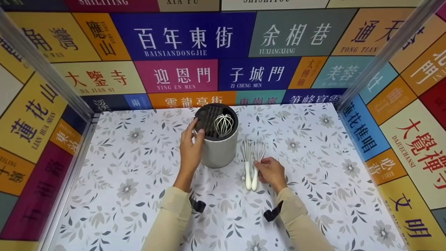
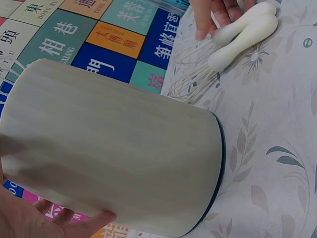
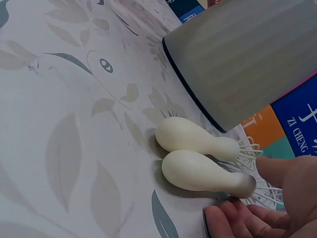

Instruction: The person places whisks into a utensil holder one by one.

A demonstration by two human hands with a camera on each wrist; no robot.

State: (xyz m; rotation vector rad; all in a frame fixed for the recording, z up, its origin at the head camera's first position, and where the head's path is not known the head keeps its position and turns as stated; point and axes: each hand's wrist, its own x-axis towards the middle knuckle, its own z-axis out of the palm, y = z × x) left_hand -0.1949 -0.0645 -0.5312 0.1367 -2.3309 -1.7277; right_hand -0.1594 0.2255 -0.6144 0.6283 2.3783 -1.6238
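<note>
- White, smooth: right whisk (image 1: 255, 179), best gripped at the neck, where handle meets wires; fingers kept off the wires, which would likely flex.
- Left whisk (image 1: 248, 174), close alongside: wire loops could snag, so parting the two sideways before any lift seems wise.
- Right hand (image 1: 273, 171): thumb and bent fingers about the right whisk's neck; whether they pinch it, cannot tell.
- Left hand (image 1: 191, 150): fingers extended, unclenched, touching the holder (image 1: 218, 153) at rim and side; light pressure should steady it.
- Position: both whisks lie on the table (image 1: 115, 209), right of the holder, handles towards the person.
- Form: bulbous handles narrowing to the neck; thin, pale, looped wires.
- Third whisk (image 1: 223, 125): in the holder, wires up, beside a dark ribbed insert (image 1: 210, 118).
- Holder: upright grey cylinder, dark rim, dark edge at base.
</note>
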